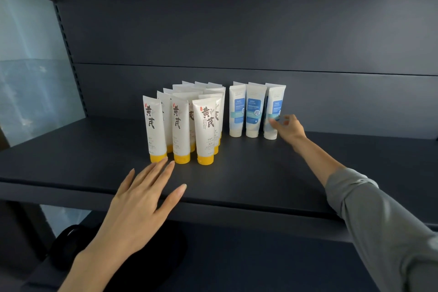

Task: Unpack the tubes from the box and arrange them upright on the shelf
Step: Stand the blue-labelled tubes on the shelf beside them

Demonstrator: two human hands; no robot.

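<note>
Several rear tubes [189,89] — mostly hidden

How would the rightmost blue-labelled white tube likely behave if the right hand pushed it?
The rightmost blue-labelled white plastic tube stands tall on a narrow cap, so it probably tips easily. Its flat crimped top suggests a soft, squeezable body.

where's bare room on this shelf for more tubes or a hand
Widest bare stretch of the dark grey shelf: left of the yellow-capped white tubes. Also right of the blue-labelled white tubes, past the right hand gripping the end one, and the front strip beside the left hand. Crowded: the yellow-capped cluster; only a narrow gap splits the groups.
</note>
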